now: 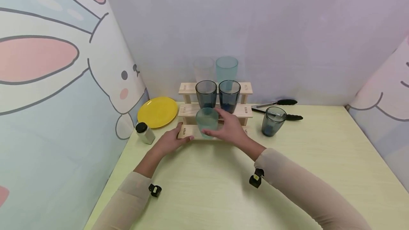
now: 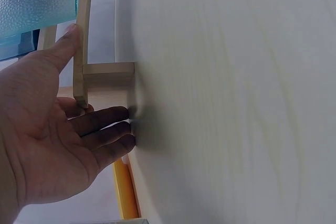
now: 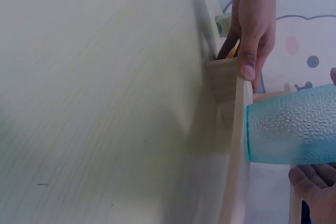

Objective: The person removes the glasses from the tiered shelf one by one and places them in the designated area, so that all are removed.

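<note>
A three-step wooden rack stands against the back wall. My left hand grips the left end of its lowest board, thumb over the top, as the left wrist view shows. With my right hand I hold a teal pebbled tumbler upright, its base on that lowest board. Two dark grey-blue tumblers, one on the left and one on the right, stand on the middle step. On the top step are a clear tumbler and another teal tumbler.
Left of the rack lies a yellow plate, with a black-capped shaker jar in front. To the right, another dark tumbler stands before black-handled tongs. Printed cloth walls border the table.
</note>
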A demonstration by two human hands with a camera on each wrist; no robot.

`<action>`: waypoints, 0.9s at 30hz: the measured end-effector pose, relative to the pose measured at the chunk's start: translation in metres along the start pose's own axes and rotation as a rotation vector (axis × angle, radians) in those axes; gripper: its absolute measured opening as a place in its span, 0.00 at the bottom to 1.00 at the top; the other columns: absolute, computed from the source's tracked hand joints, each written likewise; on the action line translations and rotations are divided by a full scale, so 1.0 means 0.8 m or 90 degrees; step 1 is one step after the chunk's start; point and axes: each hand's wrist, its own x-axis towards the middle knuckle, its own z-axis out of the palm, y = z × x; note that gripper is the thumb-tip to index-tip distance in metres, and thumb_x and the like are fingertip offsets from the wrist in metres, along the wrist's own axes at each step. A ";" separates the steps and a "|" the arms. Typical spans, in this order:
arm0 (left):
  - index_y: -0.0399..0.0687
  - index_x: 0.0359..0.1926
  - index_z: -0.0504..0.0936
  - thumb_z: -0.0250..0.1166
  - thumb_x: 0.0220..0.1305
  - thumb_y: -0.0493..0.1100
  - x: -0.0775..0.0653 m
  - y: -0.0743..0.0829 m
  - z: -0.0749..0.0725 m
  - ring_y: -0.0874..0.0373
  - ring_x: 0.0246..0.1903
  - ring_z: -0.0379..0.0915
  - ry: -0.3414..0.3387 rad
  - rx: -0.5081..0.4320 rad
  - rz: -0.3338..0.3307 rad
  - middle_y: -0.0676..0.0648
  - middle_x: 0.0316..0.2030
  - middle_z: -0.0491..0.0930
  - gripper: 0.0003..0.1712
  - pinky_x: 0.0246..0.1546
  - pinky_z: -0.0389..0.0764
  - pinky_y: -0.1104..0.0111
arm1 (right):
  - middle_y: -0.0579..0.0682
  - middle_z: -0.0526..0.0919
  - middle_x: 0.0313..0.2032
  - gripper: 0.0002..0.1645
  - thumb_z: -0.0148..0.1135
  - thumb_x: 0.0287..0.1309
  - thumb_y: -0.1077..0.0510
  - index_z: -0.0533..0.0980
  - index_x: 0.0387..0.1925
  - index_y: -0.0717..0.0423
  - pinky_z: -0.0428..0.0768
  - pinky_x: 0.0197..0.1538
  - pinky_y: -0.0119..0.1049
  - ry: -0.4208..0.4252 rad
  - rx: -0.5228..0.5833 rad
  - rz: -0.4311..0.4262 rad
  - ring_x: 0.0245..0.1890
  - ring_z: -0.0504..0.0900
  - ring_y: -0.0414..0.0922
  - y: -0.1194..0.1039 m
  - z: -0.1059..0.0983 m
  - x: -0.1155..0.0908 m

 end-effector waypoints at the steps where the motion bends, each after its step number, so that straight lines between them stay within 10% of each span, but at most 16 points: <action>1: 0.44 0.91 0.45 0.62 0.70 0.82 0.000 0.000 0.000 0.34 0.80 0.68 0.000 0.000 0.001 0.34 0.85 0.60 0.70 0.79 0.70 0.38 | 0.60 0.78 0.77 0.63 0.86 0.55 0.35 0.68 0.83 0.57 0.86 0.66 0.58 0.004 -0.005 0.000 0.68 0.85 0.60 -0.001 0.001 0.001; 27: 0.45 0.91 0.45 0.62 0.70 0.82 0.001 -0.002 0.000 0.34 0.80 0.67 0.010 0.001 0.005 0.34 0.85 0.60 0.69 0.79 0.68 0.37 | 0.60 0.82 0.72 0.56 0.86 0.58 0.40 0.71 0.80 0.56 0.90 0.61 0.53 0.031 0.074 -0.023 0.62 0.90 0.59 0.005 0.001 -0.003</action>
